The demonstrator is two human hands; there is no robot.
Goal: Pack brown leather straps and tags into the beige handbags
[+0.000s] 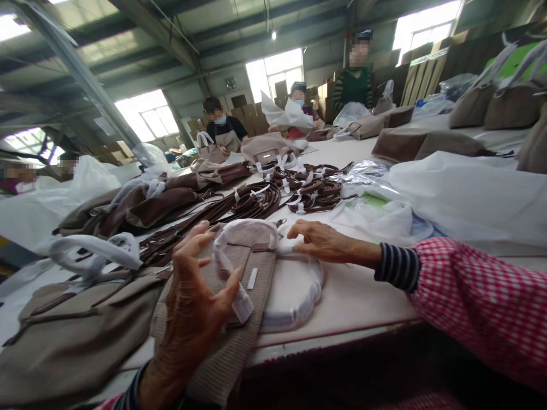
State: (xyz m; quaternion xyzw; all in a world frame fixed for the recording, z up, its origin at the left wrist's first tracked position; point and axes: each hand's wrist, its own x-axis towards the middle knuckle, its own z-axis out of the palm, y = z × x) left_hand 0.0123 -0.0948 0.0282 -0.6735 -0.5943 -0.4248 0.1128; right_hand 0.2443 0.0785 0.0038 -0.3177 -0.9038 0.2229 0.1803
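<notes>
Taupe handbag (239, 296) lies flat at table edge, long axis running away from the person; left hand (192, 296) hovers over its near half, fingers spread, while right hand (318, 242) pinches the wrapped handle (239, 230) at its far end.

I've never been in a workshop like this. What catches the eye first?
Nearest the camera, two hands, left and right, work a taupe bag with a white-wrapped handle. Behind it, coils of brown straps lie mid-table. White plastic sheets spread to the right.
</notes>
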